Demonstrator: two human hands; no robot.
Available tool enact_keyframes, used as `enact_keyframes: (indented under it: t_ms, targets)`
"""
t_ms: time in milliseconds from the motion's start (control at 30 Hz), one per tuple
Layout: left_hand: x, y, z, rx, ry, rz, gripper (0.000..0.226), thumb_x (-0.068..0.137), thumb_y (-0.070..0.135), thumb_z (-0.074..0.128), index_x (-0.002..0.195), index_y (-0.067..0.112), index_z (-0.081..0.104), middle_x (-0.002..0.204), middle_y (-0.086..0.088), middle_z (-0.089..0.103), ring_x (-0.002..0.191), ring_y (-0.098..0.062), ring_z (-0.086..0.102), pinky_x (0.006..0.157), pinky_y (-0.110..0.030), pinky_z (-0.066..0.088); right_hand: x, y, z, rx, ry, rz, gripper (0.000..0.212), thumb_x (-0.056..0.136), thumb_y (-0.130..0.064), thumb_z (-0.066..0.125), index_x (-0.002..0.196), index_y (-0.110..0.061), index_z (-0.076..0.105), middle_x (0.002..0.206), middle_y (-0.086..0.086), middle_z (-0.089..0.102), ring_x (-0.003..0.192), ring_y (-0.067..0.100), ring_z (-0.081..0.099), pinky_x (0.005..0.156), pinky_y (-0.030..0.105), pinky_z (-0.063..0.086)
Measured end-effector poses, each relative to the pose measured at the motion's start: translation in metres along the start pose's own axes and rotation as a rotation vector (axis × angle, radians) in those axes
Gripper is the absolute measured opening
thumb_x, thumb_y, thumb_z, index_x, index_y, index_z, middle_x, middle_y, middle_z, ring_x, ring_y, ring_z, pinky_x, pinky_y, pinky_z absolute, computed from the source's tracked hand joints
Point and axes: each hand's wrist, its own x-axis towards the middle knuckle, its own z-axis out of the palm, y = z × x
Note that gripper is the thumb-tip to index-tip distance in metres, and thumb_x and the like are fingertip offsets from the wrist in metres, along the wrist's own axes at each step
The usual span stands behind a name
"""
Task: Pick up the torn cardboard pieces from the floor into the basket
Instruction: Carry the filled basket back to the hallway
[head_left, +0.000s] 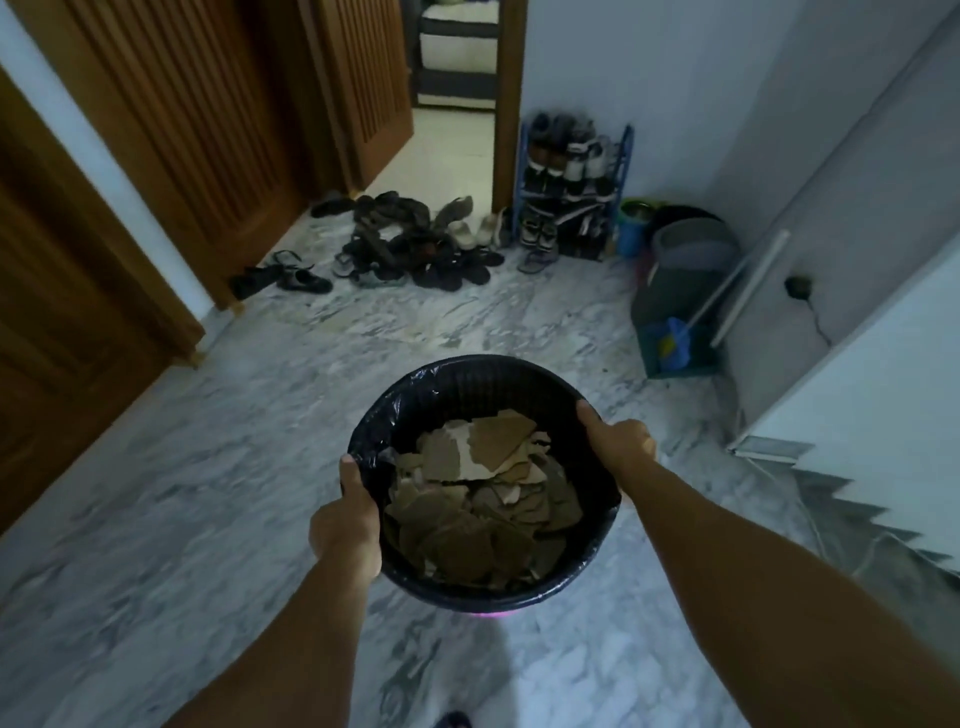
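Note:
A round black basket (467, 379), lined with a dark plastic bag, hangs in front of me above the marble floor. Several torn brown cardboard pieces (483, 499) fill its bottom. My left hand (347, 519) grips the rim on the left side. On the right side my right hand (615, 441) grips the rim. No cardboard shows on the floor around the basket.
A pile of shoes and sandals (405, 244) lies ahead by the doorway. A shoe rack (571, 187) stands against the wall beside it. Buckets and a mop (685, 291) sit at the right. Wooden doors (130, 171) line the left wall.

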Motion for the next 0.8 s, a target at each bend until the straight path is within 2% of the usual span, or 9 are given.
enact_keyframes:
  t_ms: [67,133,233,300,367,433,500,600,800]
  targets:
    - [0.002,0.013,0.034,0.086,0.022,0.019,0.065,0.085,0.076,0.030,0.058,0.018,0.036,0.056,-0.001,0.030,0.046,-0.016,0.027,0.046,-0.027,0.025,0.032,0.009,-0.022,0.026,-0.024,0.058,0.076,0.081,-0.050,0.070,0.129,0.005,0.053,0.123,0.023,0.060,0.111,0.037,0.060,0.088,0.041,0.051]
    - [-0.006,0.034,0.063,0.188,-0.012,0.073,0.071,0.085,0.077,0.024,0.055,0.015,0.038,0.052,-0.006,0.033,0.045,-0.018,0.031,0.046,-0.028,0.025,0.061,0.016,-0.042,0.006,-0.065,0.092,0.054,0.080,-0.035,0.069,0.120,0.001,0.062,0.119,0.019,0.065,0.110,0.034,0.062,0.089,0.040,0.051]
    - [-0.014,0.060,0.132,0.309,-0.080,0.150,0.060,0.090,0.071,0.021,0.059,0.022,0.034,0.057,-0.011,0.041,0.050,-0.022,0.040,0.047,-0.028,0.028,0.119,0.027,-0.083,-0.019,-0.043,0.122,0.043,0.082,-0.027,0.064,0.116,-0.001,0.065,0.119,0.017,0.066,0.113,0.033,0.061,0.088,0.037,0.049]
    - [-0.027,0.075,0.174,0.246,-0.107,0.194,0.055,0.091,0.068,0.024,0.060,0.025,0.037,0.059,-0.010,0.040,0.053,-0.021,0.038,0.048,-0.027,0.028,0.155,0.036,-0.106,-0.061,-0.040,0.127,0.040,0.083,-0.026,0.064,0.114,-0.001,0.067,0.117,0.017,0.066,0.112,0.032,0.062,0.085,0.034,0.049]
    - [-0.032,0.084,0.205,0.182,-0.100,0.248,0.059,0.093,0.064,0.028,0.068,0.018,0.054,0.067,-0.017,0.049,0.059,-0.021,0.040,0.052,-0.026,0.031,0.183,0.043,-0.121,-0.107,-0.046,0.126,0.039,0.084,-0.028,0.064,0.113,-0.001,0.066,0.117,0.017,0.066,0.110,0.032,0.062,0.083,0.034,0.049]
    - [-0.037,0.097,0.234,0.210,-0.086,0.284,0.076,0.091,0.068,0.024,0.069,0.006,0.063,0.072,-0.022,0.058,0.064,-0.026,0.050,0.062,-0.034,0.047,0.203,0.041,-0.138,-0.172,-0.034,0.092,0.043,0.084,-0.033,0.065,0.111,0.001,0.064,0.114,0.017,0.066,0.105,0.031,0.062,0.073,0.031,0.045]
    - [-0.043,0.120,0.285,0.214,-0.084,0.267,0.085,0.084,0.077,0.018,0.056,0.007,0.058,0.060,-0.019,0.056,0.059,-0.028,0.054,0.065,-0.038,0.049,0.243,0.036,-0.172,-0.221,0.014,0.063,0.049,0.085,-0.037,0.066,0.114,0.003,0.062,0.114,0.018,0.065,0.104,0.031,0.063,0.070,0.027,0.040]
    - [-0.048,0.148,0.340,0.234,-0.112,0.282,0.086,0.082,0.079,0.016,0.058,0.007,0.056,0.061,-0.016,0.055,0.057,-0.028,0.053,0.056,-0.032,0.042,0.289,0.030,-0.206,-0.283,0.049,0.053,0.046,0.087,-0.039,0.065,0.108,0.002,0.066,0.109,0.018,0.066,0.102,0.031,0.063,0.069,0.026,0.039]
    - [-0.043,0.206,0.442,0.245,-0.172,0.305,0.078,0.088,0.073,0.019,0.051,0.012,0.050,0.057,-0.014,0.049,0.057,-0.026,0.050,0.063,-0.034,0.042,0.383,0.014,-0.250,-0.313,0.061,0.044,0.038,0.086,-0.041,0.066,0.090,-0.003,0.063,0.089,0.011,0.056,0.094,0.029,0.063,0.067,0.026,0.040]
